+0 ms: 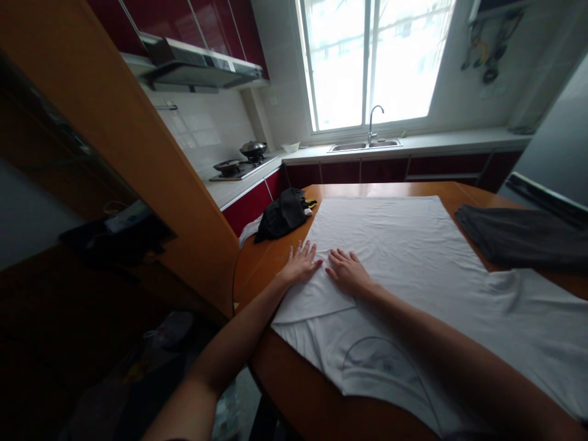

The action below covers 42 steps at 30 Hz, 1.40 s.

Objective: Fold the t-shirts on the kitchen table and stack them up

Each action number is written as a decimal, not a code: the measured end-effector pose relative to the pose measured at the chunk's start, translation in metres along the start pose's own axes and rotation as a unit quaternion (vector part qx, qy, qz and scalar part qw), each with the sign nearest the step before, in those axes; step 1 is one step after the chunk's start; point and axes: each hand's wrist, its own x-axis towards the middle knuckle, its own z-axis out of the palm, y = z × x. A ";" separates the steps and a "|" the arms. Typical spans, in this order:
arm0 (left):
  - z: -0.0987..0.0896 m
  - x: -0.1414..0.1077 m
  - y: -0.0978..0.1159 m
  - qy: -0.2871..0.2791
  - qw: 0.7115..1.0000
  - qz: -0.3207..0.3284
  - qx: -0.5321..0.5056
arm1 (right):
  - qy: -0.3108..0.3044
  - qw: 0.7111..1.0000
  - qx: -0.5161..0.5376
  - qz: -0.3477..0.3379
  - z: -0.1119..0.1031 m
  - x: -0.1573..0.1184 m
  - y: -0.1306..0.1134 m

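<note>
A white T-shirt (390, 239) lies spread over the wooden table, its hem toward the window and its neckline near me. One sleeve is folded inward on the left side; the other reaches out to the right. My left hand (301, 264) rests flat on the shirt's left edge, fingers spread. Just right of it, my right hand (346, 272) lies palm down on the cloth, fingers stretched out. Neither hand grips anything. Part of the shirt is hidden under my right forearm.
The table (257, 269) has rounded edges. Dark folded cloth (519, 236) lies at its right, a black bundle (282, 214) at its far left. A wooden partition (184, 184) stands close on the left. Beyond are a sink (353, 147) and a stove (243, 168).
</note>
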 end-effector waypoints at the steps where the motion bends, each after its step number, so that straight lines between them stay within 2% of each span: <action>1: -0.002 0.000 0.001 0.009 1.000 0.009 0.006 | -0.001 1.000 0.001 0.003 0.001 0.000 0.000; 5: -0.004 0.002 0.010 0.036 0.995 0.088 0.002 | 0.011 1.000 0.006 0.004 0.004 0.002 0.001; 8: 0.003 0.003 0.014 0.013 0.991 0.133 -0.002 | 0.017 1.000 0.011 0.006 0.005 0.002 0.002; 11: 0.011 0.003 0.015 -0.007 0.989 0.146 0.006 | 0.019 1.000 0.016 0.009 0.005 0.002 0.002; 20: 0.007 0.004 0.015 -0.012 0.991 0.133 -0.006 | 0.025 0.999 0.010 0.021 0.006 0.002 0.003; 24: 0.005 0.007 0.006 0.027 0.997 0.072 -0.001 | 0.020 1.000 0.005 0.014 0.003 0.001 0.002; 27: 0.005 0.008 -0.002 0.010 1.000 0.028 0.004 | 0.013 1.000 0.007 0.014 0.002 0.001 0.001; 30: 0.003 0.009 -0.009 -0.001 1.000 0.025 -0.013 | 0.013 1.000 0.009 0.017 0.002 0.002 0.002; 34: -0.001 0.013 -0.014 0.082 0.995 -0.005 -0.059 | 0.017 1.000 0.013 0.014 0.003 0.002 0.002; 36: -0.002 0.014 -0.014 0.115 0.991 0.004 -0.069 | 0.019 1.000 0.015 0.014 0.004 0.002 0.002; 38: -0.001 0.014 -0.011 0.103 0.992 0.043 -0.065 | 0.020 1.000 0.015 0.014 0.005 0.002 0.002; 42: 0.005 0.011 -0.003 0.012 0.994 0.109 -0.018 | 0.029 0.999 0.020 0.023 0.005 0.004 0.002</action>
